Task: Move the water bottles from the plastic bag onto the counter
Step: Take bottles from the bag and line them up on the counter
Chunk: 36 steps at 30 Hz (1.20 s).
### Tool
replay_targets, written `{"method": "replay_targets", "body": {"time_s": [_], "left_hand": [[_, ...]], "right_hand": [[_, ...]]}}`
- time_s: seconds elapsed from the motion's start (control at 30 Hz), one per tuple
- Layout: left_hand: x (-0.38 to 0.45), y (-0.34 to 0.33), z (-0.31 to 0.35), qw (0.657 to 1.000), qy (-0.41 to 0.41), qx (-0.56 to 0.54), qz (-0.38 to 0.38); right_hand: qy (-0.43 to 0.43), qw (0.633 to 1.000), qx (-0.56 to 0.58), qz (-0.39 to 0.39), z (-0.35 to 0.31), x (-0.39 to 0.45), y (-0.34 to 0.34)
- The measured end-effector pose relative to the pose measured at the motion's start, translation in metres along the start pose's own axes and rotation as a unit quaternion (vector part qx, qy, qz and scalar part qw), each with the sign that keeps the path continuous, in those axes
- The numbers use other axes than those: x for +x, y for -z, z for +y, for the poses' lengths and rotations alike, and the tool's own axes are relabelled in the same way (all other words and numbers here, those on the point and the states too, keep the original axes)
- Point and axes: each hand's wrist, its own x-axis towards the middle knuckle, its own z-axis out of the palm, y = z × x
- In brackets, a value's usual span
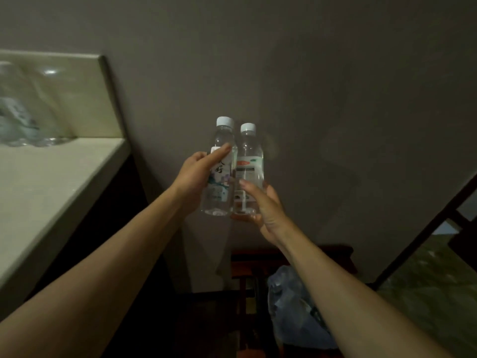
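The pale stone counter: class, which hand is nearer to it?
Left. The left hand holds its bottle just right of the counter; the right hand is farther right.

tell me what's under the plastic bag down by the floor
The plastic bag seems to sit on a dark reddish wooden stand, part showing at its left. The right forearm covers the bag's right side, so the rest beneath is hidden.

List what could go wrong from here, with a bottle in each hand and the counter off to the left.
1. The right hand holds its bottle low, near the base, so it could tip or slip.
2. The left bottle sits close beside it; they might knock together.
3. Bottles on the counter crowd its far end; setting new ones down there could topple them.
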Motion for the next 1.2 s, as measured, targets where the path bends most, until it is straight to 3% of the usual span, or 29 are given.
{"method": "replay_targets", "body": {"time_s": [0.53, 0.83, 1.03, 1.2], "left_hand": [[0.035, 0.204, 0.075, 0.995, -0.094, -0.019, 0.017], [0.022, 0.266, 0.074, 0.988, -0.134, -0.004, 0.078], [0.01, 0.284, 0.07, 0.978, -0.165, 0.031, 0.123], [0.001, 0.303, 0.061, 0.974, -0.155, 0.03, 0.161]], "right_hand": [[0.081, 0.996, -0.017, -0.027, 0.011, 0.061, -0.217], [0.089, 0.987, -0.126, -0.043, 0.032, 0.08, -0.275], [0.074, 0.99, -0.097, -0.069, 0.041, 0.084, -0.303], [0.098, 0.982, -0.147, -0.065, 0.042, 0.081, -0.322]]}}
